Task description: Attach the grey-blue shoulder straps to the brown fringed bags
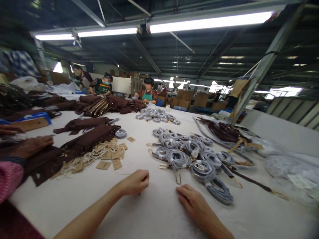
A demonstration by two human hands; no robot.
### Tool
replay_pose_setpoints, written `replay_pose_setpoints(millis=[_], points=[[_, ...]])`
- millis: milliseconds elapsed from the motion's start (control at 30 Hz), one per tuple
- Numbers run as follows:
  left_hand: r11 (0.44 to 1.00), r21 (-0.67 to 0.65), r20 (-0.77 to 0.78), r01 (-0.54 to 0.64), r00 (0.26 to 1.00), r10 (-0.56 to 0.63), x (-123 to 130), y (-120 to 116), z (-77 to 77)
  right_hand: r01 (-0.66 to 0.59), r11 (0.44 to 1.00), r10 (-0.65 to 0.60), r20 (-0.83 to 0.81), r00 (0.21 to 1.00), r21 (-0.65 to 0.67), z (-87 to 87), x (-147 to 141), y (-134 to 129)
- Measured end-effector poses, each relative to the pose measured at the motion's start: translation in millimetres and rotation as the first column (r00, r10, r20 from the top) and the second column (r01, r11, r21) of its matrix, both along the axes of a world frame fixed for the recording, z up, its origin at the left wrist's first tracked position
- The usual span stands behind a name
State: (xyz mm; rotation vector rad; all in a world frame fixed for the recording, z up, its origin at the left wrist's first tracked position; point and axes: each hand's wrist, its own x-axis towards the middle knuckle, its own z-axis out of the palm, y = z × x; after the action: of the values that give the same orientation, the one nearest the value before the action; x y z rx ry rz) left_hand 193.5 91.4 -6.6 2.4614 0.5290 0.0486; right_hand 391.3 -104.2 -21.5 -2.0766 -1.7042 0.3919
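Note:
My left hand (136, 182) is closed just above the white table (149, 215), its fingers curled in; whether something small is between them is hidden. My right hand (193, 200) rests on the table with its fingers together and slightly bent, nothing visible under them. Beyond the right hand lie many coiled grey straps (203, 170) in clear wrapping with gold clasps. One gold clasp (178, 177) points toward the right hand. Brown paper tags (103, 165) with white strings form a heap beyond the left hand, beside folded dark brown pieces (87, 139).
At the left edge, another person's hand (33, 146) rests on brown material. A blue tray (37, 121) sits behind it. Brown straps (221, 131) and clear plastic bags (286, 169) lie at the right. Further back, a person in a green apron (147, 95) sits by the table.

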Motion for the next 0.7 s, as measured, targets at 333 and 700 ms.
replay_pose_setpoints(millis=[333,700], points=[[0.476,-0.875,0.272,0.088,0.902,0.334,-2,-7,19.3,-0.032,0.927,0.044,-0.023,0.999,0.374,-8.1,-9,6],[0.716,-0.696,0.308,0.061,0.926,0.22,31,-46,5.8,0.476,0.875,-0.167,-0.872,0.461,0.084,15.0,-32,46]])
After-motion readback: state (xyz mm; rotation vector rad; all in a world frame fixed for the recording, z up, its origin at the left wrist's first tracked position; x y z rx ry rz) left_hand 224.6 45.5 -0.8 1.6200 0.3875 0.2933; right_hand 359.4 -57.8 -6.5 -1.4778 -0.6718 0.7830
